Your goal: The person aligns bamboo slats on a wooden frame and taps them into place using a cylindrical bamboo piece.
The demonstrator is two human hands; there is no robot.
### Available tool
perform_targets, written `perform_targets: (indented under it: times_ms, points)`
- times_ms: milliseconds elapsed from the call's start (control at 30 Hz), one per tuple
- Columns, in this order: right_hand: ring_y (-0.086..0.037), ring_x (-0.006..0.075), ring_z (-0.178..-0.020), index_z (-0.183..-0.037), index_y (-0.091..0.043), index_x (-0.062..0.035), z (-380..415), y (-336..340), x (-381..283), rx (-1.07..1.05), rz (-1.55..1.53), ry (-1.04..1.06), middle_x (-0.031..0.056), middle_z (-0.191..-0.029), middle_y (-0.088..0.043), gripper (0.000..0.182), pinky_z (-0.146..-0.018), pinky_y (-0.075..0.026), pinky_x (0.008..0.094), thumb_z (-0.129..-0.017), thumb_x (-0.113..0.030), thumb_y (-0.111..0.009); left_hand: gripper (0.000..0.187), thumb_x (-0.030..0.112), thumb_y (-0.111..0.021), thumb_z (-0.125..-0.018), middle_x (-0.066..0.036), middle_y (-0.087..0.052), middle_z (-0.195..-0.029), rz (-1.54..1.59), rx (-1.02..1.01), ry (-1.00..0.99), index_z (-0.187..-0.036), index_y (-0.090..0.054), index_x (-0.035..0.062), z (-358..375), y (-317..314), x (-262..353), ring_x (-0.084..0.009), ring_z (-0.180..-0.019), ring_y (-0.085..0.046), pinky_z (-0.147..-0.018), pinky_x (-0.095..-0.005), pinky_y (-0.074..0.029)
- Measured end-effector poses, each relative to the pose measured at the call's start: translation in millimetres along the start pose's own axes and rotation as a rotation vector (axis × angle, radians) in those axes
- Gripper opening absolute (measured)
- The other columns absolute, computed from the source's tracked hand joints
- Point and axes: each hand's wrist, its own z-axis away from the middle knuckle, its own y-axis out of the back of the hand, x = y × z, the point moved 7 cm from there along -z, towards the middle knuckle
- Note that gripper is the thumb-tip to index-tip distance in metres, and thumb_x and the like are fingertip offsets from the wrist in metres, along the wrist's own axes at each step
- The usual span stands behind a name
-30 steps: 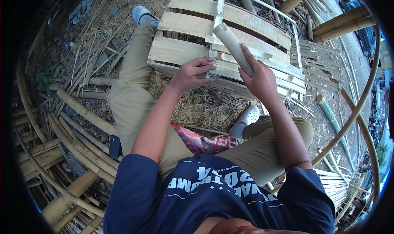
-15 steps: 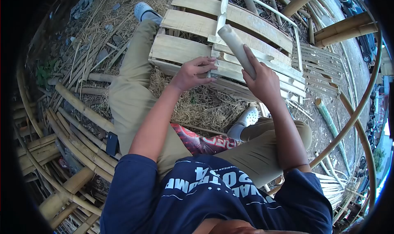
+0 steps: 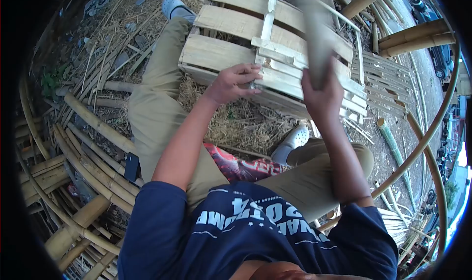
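Bamboo length (image 3: 317, 36): blurred | right hand (image 3: 323, 95): gripping it | left hand (image 3: 235, 85): curled, seemingly touching slats (image 3: 280, 68), hold unclear

Daylight, dark fisheye edges, stick (image 3: 318, 39) apparently motion-blurred.

A navy, short-sleeved T-shirt (image 3: 216, 248) with white printed lettering (image 3: 241, 205) was worn above full-length khaki trousers (image 3: 156, 110); perforated light-grey clogs (image 3: 298, 137) were fitted.

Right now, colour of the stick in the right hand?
Stick: pale greyish beige, motion-blurred; head view.
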Motion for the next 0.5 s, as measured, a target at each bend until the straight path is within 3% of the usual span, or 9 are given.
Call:
perform_targets:
  times_ms: [67, 100, 200, 333, 500]
  points:
    - [-0.078, 0.0418, -0.09, -0.171, -0.039, -0.0277, 14.2, -35.4, 33.0, -0.722, 0.268, -0.254, 0.0225, -0.102, -0.078, 0.084, -0.077, -0.061, 0.0504, -0.096, -0.025, -0.077, 0.047, 0.014, -0.096, -0.077, -0.013, -0.074, -0.134, -0.003, -0.014, 0.008, -0.121, -0.082, 0.0064, 1.4, -5.2, 5.5, -0.0277, -0.134, -0.068, -0.114, -0.0419, -0.057]
    - [-0.077, 0.0415, -0.087, -0.17, -0.04, -0.0337, 8.9, -29.9, 28.9, -0.636, 0.329, -0.162, 0.0198, -0.096, -0.078, 0.083, -0.075, -0.061, 0.0512, -0.095, -0.026, -0.076, 0.047, 0.014, -0.096, -0.077, -0.013, -0.074, -0.134, 0.0, -0.029, 0.027, -0.121, -0.082, 0.0064, 0.3, -1.8, 4.5, -0.0277, -0.134, -0.068, -0.115, -0.0422, -0.057]
    - [-0.077, 0.0409, -0.085, -0.169, -0.042, -0.0328, 1.9, -19.1, 24.7, -0.468, 0.157, -0.183, 0.0193, -0.093, -0.077, 0.081, -0.074, -0.06, 0.0517, -0.095, -0.027, -0.075, 0.045, 0.013, -0.096, -0.077, -0.013, -0.075, -0.132, -0.038, -0.008, 0.016, -0.119, -0.082, 0.006, -0.3, 0.8, 1.4, -0.0284, -0.131, -0.07, -0.114, -0.0423, -0.058]
    - [-0.077, 0.0405, -0.084, -0.169, -0.042, -0.0331, 11.3, -29.0, 39.2, -0.641, 0.28, -0.143, 0.0198, -0.093, -0.077, 0.082, -0.074, -0.061, 0.0507, -0.095, -0.029, -0.076, 0.044, 0.013, -0.096, -0.076, -0.012, -0.075, -0.13, -0.034, 0.003, -0.011, -0.117, -0.083, 0.0058, -1.4, -2.1, 4.3, -0.0293, -0.129, -0.071, -0.112, -0.0416, -0.06]
    - [-0.078, 0.0406, -0.083, -0.17, -0.04, -0.0332, 10.2, -32.2, 35.4, -0.58, 0.192, -0.134, 0.019, -0.091, -0.077, 0.084, -0.075, -0.061, 0.0508, -0.095, -0.03, -0.077, 0.044, 0.01, -0.096, -0.076, -0.012, -0.076, -0.125, -0.029, 0.005, 0.0, -0.117, -0.082, 0.0051, -1.7, -0.4, 5.2, -0.0306, -0.131, -0.07, -0.111, -0.0418, -0.06]
